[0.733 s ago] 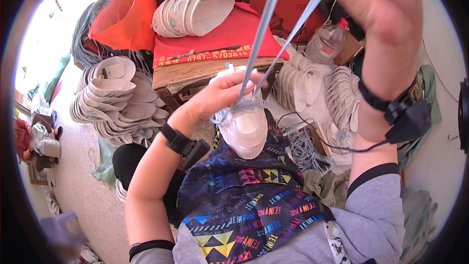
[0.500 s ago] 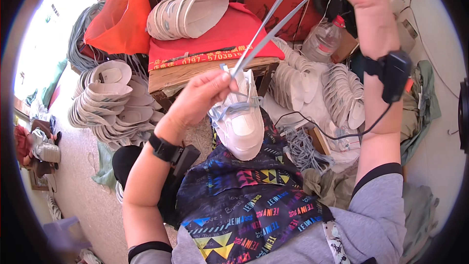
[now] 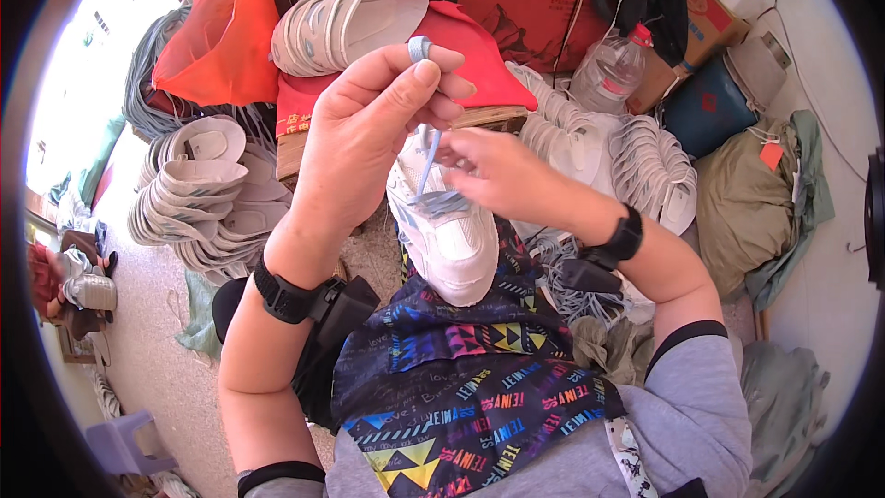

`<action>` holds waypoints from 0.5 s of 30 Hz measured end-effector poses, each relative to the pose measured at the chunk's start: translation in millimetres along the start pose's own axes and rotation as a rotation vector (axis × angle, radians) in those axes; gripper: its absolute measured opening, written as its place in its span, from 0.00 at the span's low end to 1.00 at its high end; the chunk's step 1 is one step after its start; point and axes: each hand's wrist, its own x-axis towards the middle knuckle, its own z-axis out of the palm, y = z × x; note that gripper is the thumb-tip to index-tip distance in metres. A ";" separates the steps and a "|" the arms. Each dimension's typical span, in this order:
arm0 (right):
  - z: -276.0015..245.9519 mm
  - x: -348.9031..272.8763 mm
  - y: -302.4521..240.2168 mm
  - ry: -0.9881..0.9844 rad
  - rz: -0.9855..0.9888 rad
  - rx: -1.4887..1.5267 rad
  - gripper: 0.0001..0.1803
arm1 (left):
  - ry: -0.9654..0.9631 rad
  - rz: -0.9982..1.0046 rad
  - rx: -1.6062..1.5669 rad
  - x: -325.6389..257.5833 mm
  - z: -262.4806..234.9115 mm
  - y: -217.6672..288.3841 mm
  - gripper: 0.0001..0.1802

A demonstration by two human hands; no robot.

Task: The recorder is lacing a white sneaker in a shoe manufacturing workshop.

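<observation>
A white shoe (image 3: 454,263) with grey-blue lacing (image 3: 441,204) across its upper rests toe toward me over my apron. My left hand (image 3: 364,124) is raised above its far left side, thumb and fingers drawn together. A grey-blue shoelace (image 3: 420,48) loops round one of its fingers, and a strand runs below the hand to the shoe. My right hand (image 3: 507,173) is low over the shoe's lacing, its fingers curled beside that strand. What lies between the right fingertips is hidden.
Nested white shoe uppers (image 3: 355,26) lie on a red cloth over a wooden stand (image 3: 293,152). More stacks of uppers (image 3: 189,194) stand at left, with others at right (image 3: 650,171). A plastic bottle (image 3: 610,74), bundled laces (image 3: 581,286) and a purple stool (image 3: 129,443) surround me.
My right hand has come down from the far upper right to the shoe. The long taut lace strands no longer stretch upward. My left hand has risen, with lace round a finger.
</observation>
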 end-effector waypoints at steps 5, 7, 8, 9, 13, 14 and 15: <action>12.4 6.9 -3.9 -0.133 0.132 0.524 0.15 | 0.100 0.022 0.135 -1.1 -12.6 0.3 0.14; -0.4 12.6 -3.2 -0.116 0.167 0.634 0.15 | 0.135 0.023 0.136 -5.7 -31.5 1.2 0.14; -12.7 15.1 -4.2 -0.020 0.170 0.704 0.15 | 0.204 0.011 0.094 -8.1 -44.4 1.0 0.14; -25.1 17.7 -1.0 0.077 0.174 0.773 0.14 | 0.274 -0.002 0.051 -10.3 -55.8 0.6 0.14; -92.6 23.5 46.4 0.242 0.144 1.370 0.14 | 0.383 -0.093 -0.136 -28.7 -111.3 -5.0 0.14; -107.9 19.4 56.8 0.293 0.147 1.386 0.14 | 0.379 -0.095 -0.140 -35.6 -130.3 -8.5 0.14; -120.9 14.1 65.7 0.340 0.148 1.404 0.14 | 0.375 -0.115 -0.199 -45.7 -149.7 -9.9 0.13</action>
